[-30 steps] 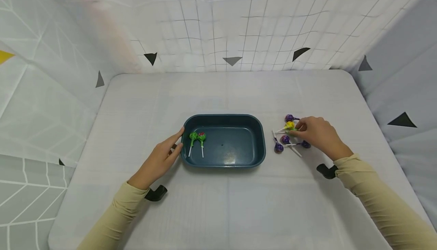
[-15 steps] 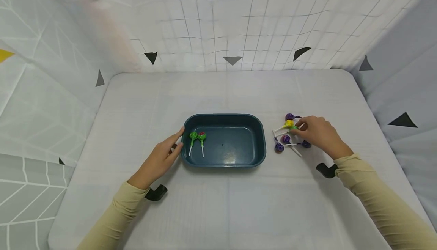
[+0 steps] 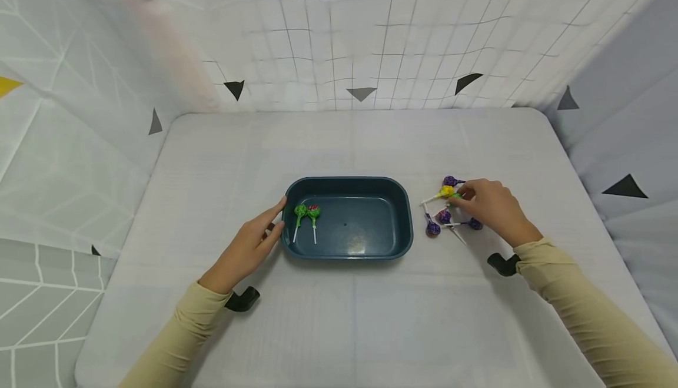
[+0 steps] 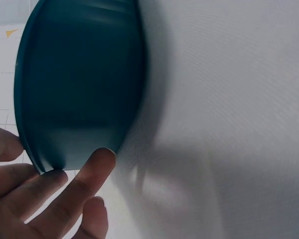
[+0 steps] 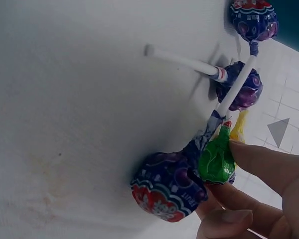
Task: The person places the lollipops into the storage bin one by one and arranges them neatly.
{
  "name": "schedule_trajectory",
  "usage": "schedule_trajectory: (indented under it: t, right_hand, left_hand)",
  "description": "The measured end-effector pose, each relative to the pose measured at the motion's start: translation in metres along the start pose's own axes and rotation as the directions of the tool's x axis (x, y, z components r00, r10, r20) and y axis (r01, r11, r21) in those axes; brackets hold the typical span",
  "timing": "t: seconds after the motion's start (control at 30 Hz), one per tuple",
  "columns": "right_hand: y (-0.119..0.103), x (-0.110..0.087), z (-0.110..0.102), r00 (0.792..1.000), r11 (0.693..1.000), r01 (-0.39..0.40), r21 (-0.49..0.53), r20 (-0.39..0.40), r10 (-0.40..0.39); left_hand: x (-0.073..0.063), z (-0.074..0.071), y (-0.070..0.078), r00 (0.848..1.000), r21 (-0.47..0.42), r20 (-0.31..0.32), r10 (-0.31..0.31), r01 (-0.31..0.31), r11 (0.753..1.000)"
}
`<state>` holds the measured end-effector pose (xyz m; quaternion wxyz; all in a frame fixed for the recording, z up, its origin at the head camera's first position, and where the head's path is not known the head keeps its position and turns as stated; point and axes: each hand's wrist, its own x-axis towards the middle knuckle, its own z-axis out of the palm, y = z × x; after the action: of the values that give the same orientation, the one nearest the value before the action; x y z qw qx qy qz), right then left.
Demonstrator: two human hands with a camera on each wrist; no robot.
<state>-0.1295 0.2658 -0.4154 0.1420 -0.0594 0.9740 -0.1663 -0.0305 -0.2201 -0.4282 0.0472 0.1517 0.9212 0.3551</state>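
Fingers (image 5: 261,167) of R hand (image 3: 492,208) pinch green lollipop (image 5: 217,162) nearer R edge of tabletop (image 3: 344,329); purple lollipop (image 5: 164,181), v. close, may get dragged. L hand (image 3: 246,252) touches tray (image 3: 360,223) w/ near-straight fingers.

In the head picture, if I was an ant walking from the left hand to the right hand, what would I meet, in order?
Left hand, dark blue tray, then inside it a green lollipop, a green-and-red lollipop, then outside the leftmost purple lollipop, right hand. The others overlap too much to place.
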Motion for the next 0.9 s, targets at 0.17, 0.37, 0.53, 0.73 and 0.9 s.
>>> schedule_trajectory:
  t: [0.17,0.37,0.53,0.73,0.9]
  right_hand:
    - [0.001,0.000,-0.003,1.000,1.000,-0.002,0.010,0.008,0.002]
    - [0.003,0.001,-0.006,1.000,0.999,0.010,0.046,0.006,-0.011]
    - [0.002,0.001,-0.012,0.999,0.996,0.053,0.077,0.002,-0.054]
    - [0.000,0.003,-0.017,0.996,0.992,0.090,0.089,0.016,-0.091]
    - [-0.003,0.005,-0.017,0.992,0.988,0.119,0.101,0.032,-0.123]
  left_hand:
    - [0.001,0.000,0.001,1.000,-0.001,-0.003,-0.003,0.003,1.000]
    - [0.001,0.000,0.002,1.000,0.003,-0.005,0.005,-0.005,1.000]
    - [0.001,0.000,0.002,1.000,0.002,-0.004,0.001,-0.001,1.000]
    - [0.000,-0.001,0.001,1.000,0.003,-0.003,0.005,-0.005,1.000]
    - [0.001,0.000,0.001,1.000,0.005,-0.006,0.009,-0.009,1.000]
